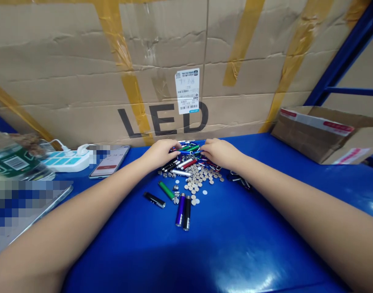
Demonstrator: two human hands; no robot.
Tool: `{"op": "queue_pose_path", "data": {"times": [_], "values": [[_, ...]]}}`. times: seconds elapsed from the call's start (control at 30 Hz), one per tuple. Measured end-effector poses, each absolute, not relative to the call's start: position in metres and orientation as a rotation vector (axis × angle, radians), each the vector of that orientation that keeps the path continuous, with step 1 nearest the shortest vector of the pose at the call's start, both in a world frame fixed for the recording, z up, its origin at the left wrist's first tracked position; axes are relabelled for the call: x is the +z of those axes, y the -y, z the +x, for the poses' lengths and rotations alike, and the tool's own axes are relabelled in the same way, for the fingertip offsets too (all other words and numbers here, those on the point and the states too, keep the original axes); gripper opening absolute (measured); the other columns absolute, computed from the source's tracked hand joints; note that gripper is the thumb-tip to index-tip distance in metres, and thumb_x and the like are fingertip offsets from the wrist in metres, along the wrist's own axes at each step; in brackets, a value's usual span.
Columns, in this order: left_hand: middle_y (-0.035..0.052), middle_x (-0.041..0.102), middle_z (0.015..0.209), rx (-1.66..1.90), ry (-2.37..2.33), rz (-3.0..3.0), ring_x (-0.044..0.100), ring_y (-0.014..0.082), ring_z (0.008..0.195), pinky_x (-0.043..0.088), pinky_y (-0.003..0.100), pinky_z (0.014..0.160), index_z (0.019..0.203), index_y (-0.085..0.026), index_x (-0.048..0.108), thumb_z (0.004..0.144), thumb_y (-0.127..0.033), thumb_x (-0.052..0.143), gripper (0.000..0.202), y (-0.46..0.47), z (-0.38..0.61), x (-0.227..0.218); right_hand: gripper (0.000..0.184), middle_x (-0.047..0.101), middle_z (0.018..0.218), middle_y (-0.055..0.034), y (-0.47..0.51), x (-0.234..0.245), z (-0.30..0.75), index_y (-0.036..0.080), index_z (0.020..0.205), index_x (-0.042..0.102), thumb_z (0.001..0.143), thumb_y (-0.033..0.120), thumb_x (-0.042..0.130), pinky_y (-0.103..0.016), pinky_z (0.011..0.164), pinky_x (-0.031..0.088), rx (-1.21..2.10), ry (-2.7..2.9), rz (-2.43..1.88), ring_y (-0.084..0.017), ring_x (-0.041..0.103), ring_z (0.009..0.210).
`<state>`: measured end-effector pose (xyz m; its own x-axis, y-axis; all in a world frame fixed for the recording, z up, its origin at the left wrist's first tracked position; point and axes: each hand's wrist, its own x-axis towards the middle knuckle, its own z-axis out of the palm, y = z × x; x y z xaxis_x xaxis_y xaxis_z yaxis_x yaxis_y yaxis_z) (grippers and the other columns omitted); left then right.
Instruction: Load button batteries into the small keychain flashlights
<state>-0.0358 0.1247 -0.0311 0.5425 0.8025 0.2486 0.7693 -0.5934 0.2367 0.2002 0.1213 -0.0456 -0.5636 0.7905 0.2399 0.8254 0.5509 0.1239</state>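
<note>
1. The left hand (162,154) curves over the left side of the heaped tubes (181,173), thumb and forefinger parted; the right hand (220,154) curls in from the opposite side, fingertips bent. Whether either one pinches a tube I cannot tell, as the heap and the fingers hide the contact
2. The tubes lie mostly between the hands, against the foot of the big box (82,61). Being round and loosely stacked, they could roll if one is pulled from low down, and the heap might slump toward the front
3. The discs (198,177) spread just in front of the heap, near the right hand. A wrist or a sliding tube could scatter them over the glossy worktop (235,244), which probably gives little grip
4. The green tube (166,190), the purple tube (180,211) and two black ones lie apart, nearer the person. A forearm drawn back carelessly could knock them, or mix them in with the rest
5. Small metal bits (176,194) sit beside the green tube, easily lost under anything swept across them
6. Dark clips (240,179) lie by the right wrist, partly hidden by the forearm, so they could be dragged along unseen
</note>
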Motion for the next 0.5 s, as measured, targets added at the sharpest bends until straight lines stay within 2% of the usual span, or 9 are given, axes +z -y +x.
{"op": "queue_pose_path", "data": {"times": [0.07, 0.2, 0.3, 0.43, 0.5], "values": [[0.0089, 0.070, 0.105, 0.473, -1.389, 2.681, 0.061, 0.0214, 0.100, 0.043, 0.033, 0.089, 0.097, -0.016, 0.067, 0.087, -0.025, 0.053, 0.020, -0.123, -0.042, -0.025, 0.028, 0.063, 0.094, -0.0108, -0.116, -0.047, 0.203, 0.015, 0.099, 0.068, 0.093, 0.021, 0.042, -0.031, 0.070, 0.040, -0.357, 2.623, -1.385, -0.020, 0.058, 0.085], [0.0039, 0.071, 0.088, 0.197, -1.434, 2.575, 0.062, 0.0166, 0.078, 0.042, 0.026, 0.069, 0.086, -0.018, 0.069, 0.082, -0.028, 0.058, 0.016, -0.112, -0.052, -0.004, 0.027, 0.064, 0.097, -0.0114, -0.105, -0.041, 0.213, 0.015, 0.106, 0.066, 0.091, 0.019, 0.045, -0.032, 0.075, 0.043, -0.326, 2.630, -1.331, -0.021, 0.058, 0.091], [0.0021, 0.070, 0.081, 0.003, -1.366, 2.549, 0.060, 0.0159, 0.070, 0.038, 0.025, 0.062, 0.084, -0.020, 0.071, 0.080, -0.033, 0.061, 0.017, -0.100, -0.051, 0.004, 0.021, 0.064, 0.093, -0.0091, -0.097, -0.033, 0.214, 0.016, 0.099, 0.069, 0.090, 0.022, 0.050, -0.031, 0.076, 0.043, -0.205, 2.677, -1.237, -0.020, 0.059, 0.087], [0.0037, 0.069, 0.082, -0.055, -1.439, 2.594, 0.059, 0.0172, 0.070, 0.037, 0.026, 0.062, 0.086, -0.020, 0.070, 0.078, -0.024, 0.060, 0.014, -0.093, -0.040, -0.001, 0.015, 0.065, 0.086, -0.0063, -0.083, -0.024, 0.206, 0.018, 0.086, 0.069, 0.086, 0.020, 0.054, -0.030, 0.073, 0.043, -0.034, 2.765, -1.125, -0.018, 0.058, 0.081], [0.0043, 0.068, 0.084, -0.055, -1.487, 2.595, 0.059, 0.0177, 0.070, 0.037, 0.026, 0.060, 0.089, -0.019, 0.068, 0.078, -0.026, 0.059, 0.016, -0.093, -0.036, -0.005, 0.013, 0.066, 0.082, -0.0048, -0.073, -0.020, 0.201, 0.019, 0.082, 0.069, 0.084, 0.019, 0.056, -0.029, 0.070, 0.042, 0.085, 2.807, -1.116, -0.018, 0.058, 0.078]]}}
